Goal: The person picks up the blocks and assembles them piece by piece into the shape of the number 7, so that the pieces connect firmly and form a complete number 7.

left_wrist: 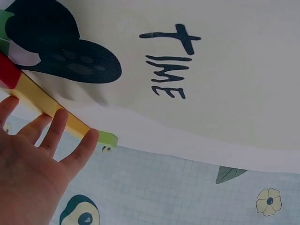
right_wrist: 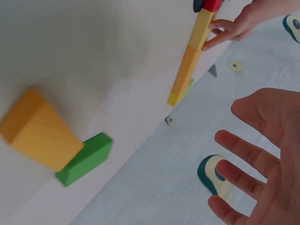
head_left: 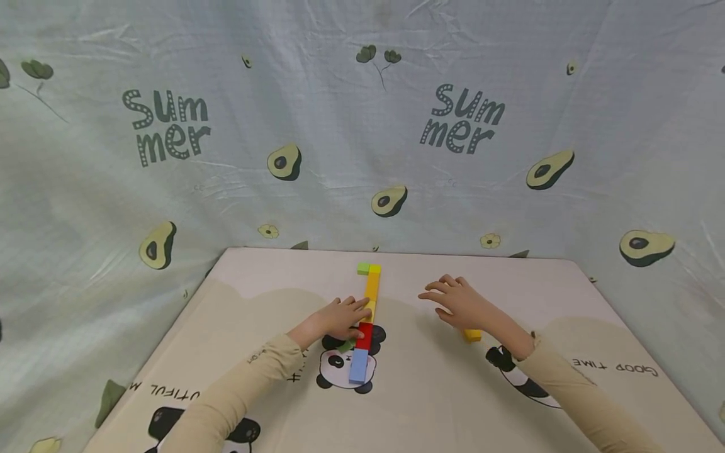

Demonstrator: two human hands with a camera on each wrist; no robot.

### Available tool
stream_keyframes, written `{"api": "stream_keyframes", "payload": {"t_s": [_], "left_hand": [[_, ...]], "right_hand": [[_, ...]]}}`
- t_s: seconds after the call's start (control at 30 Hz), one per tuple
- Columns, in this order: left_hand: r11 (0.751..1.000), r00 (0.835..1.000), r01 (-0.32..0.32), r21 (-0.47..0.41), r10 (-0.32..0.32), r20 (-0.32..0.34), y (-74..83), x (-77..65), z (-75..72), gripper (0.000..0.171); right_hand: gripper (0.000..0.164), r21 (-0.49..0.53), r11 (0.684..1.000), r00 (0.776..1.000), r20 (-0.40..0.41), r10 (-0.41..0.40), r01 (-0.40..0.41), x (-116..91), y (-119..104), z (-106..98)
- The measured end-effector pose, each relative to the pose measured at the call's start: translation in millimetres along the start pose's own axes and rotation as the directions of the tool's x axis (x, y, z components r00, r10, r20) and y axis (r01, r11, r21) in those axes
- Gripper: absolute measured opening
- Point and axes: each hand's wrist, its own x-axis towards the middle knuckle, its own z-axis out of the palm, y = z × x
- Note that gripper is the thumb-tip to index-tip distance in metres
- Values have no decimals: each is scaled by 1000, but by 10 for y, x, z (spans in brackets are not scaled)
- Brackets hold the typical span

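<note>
A straight row of toy blocks lies on the table, running away from me in the head view. From near to far come a blue block (head_left: 359, 367), a red block (head_left: 364, 338), a pale orange block (head_left: 370, 311), an orange block (head_left: 372, 286) and a small yellow block (head_left: 375, 268). A lime green block (head_left: 363, 268) sits left of the far end. My left hand (head_left: 338, 318) rests along the row's left side, fingers spread and touching it. Holding nothing, my right hand (head_left: 460, 303) is raised above the table, fingers apart, near a loose orange block (right_wrist: 44, 131) and a green block (right_wrist: 86, 160).
The table's cover (head_left: 419, 390) carries printed pandas and lettering. Behind its far edge hangs a pale curtain (head_left: 340, 126) printed with avocados and the word summer. The loose orange and green blocks lie right of the row.
</note>
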Motion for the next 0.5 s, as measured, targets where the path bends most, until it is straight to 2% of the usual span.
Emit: {"api": "stream_keyframes", "payload": {"t_s": [0.23,0.5], "left_hand": [[1000,1000,-7,25,8,-13,7,-4,20,44],[1000,1000,-3,18,3,-10,8,5,20,43]], "right_hand": [[41,-11,1000,998,-66,8,-8,-381,56,43],[46,-35,998,996,-72,59,-61,-724,89,46]]}}
